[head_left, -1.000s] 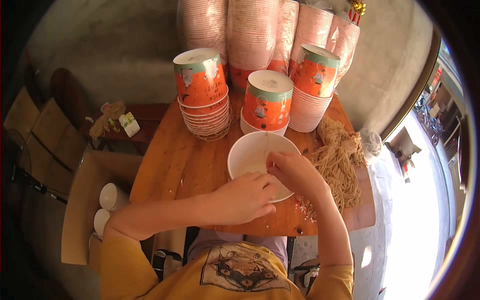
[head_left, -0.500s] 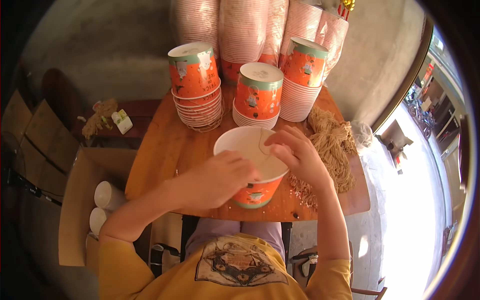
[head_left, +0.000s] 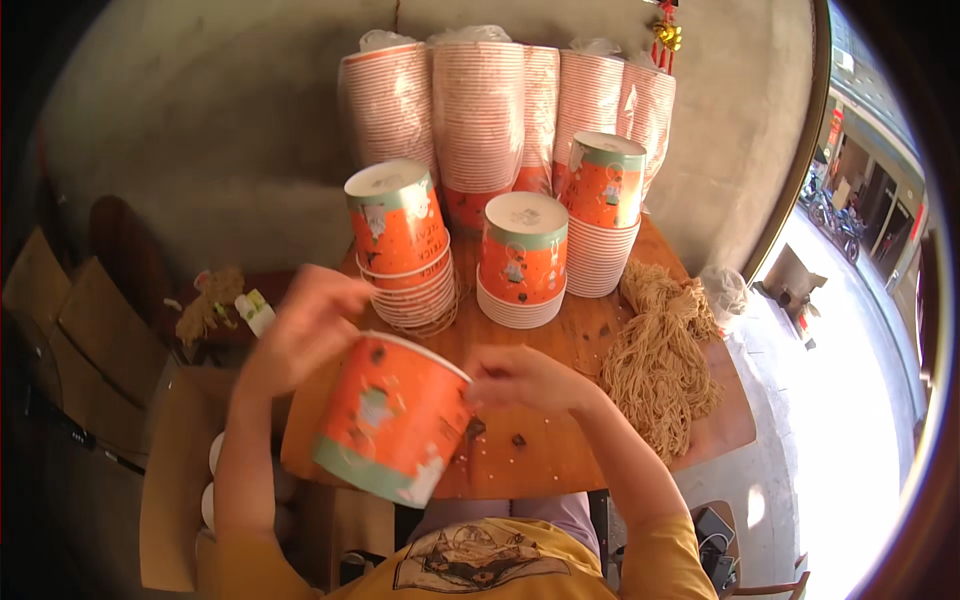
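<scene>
- Orange bucket (head_left: pixel 392 420) with a green band at its base: raised in front of you, over the near edge of the tabletop (head_left: pixel 560 455), left of middle. It leans, rim higher than base, its outer side toward you.
- Your right hand (head_left: pixel 520 378): fingers closed on the bucket's rim at its right side.
- Your left hand (head_left: pixel 305 325): beside the rim at its upper left, blurred. Cannot tell whether its fingers are wide or narrow, nor whether they touch the bucket.
- Beyond your hands, three groups of nested buckets, upside down: left stack (head_left: pixel 395 225), shorter middle stack (head_left: pixel 524 262), right stack (head_left: pixel 603 195).
- Behind these, along the wall, tall wrapped stacks (head_left: pixel 480 120) in clear plastic.
- Right side of the tabletop: loose bundle of tan twine (head_left: pixel 660 360), just beside a crumpled plastic bag (head_left: pixel 725 290).
- Small dark and pale bits lie on the wood near your right forearm.
- Lower left: open cardboard box (head_left: pixel 170 490) with white tubs (head_left: pixel 215 455) inside, partly hidden by your left forearm.
</scene>
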